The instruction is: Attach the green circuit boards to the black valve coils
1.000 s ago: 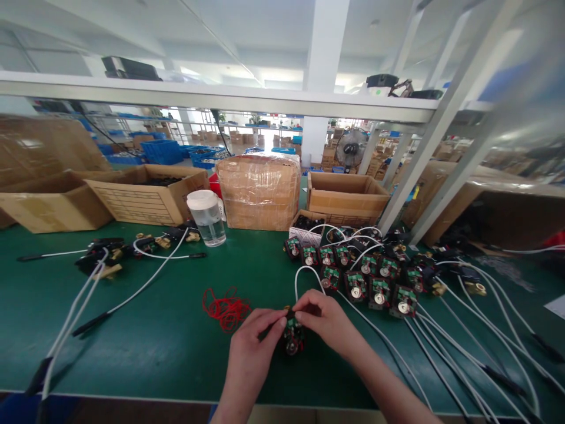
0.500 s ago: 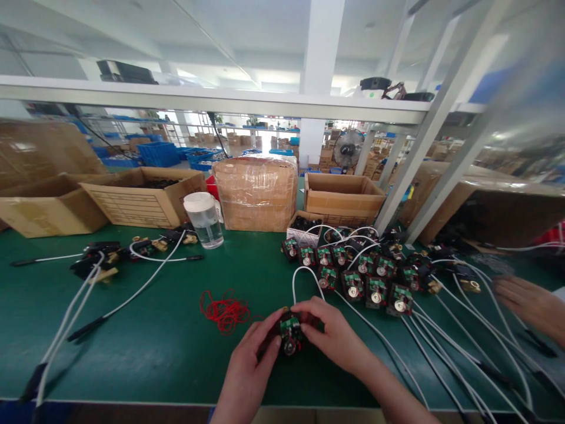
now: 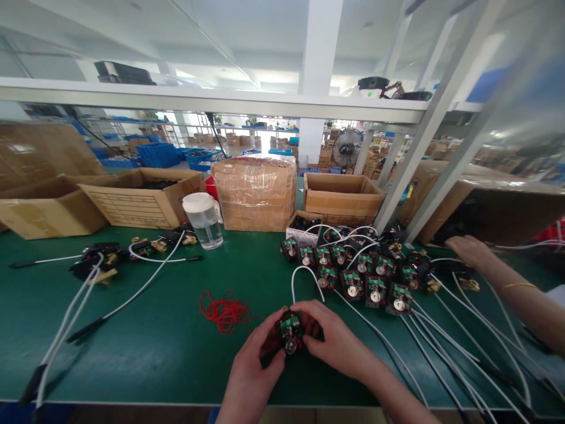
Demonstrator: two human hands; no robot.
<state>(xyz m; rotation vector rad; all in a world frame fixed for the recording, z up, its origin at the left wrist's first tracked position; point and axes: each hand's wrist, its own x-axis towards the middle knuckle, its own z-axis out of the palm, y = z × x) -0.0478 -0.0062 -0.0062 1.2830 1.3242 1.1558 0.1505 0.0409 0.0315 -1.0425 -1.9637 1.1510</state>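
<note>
A small black unit with a green circuit board is held just above the green table, near its front edge. My left hand grips its left side, thumb near the lower corner. My right hand has its fingers closed on the right side. A white cable loops up behind the unit. Left of my hands lies a tangle of thin red wire. Similar units with round metallic parts stand in rows to the right, beyond my right hand.
Another person's hand is at the right, by a large open carton. A lidded water jug stands before several cardboard boxes. White cables cross the right side; more cabled parts lie left.
The other person's hand has moved left and away, toward the open carton. My thumbs have shifted slightly on the unit, which stays in nearly the same place.
</note>
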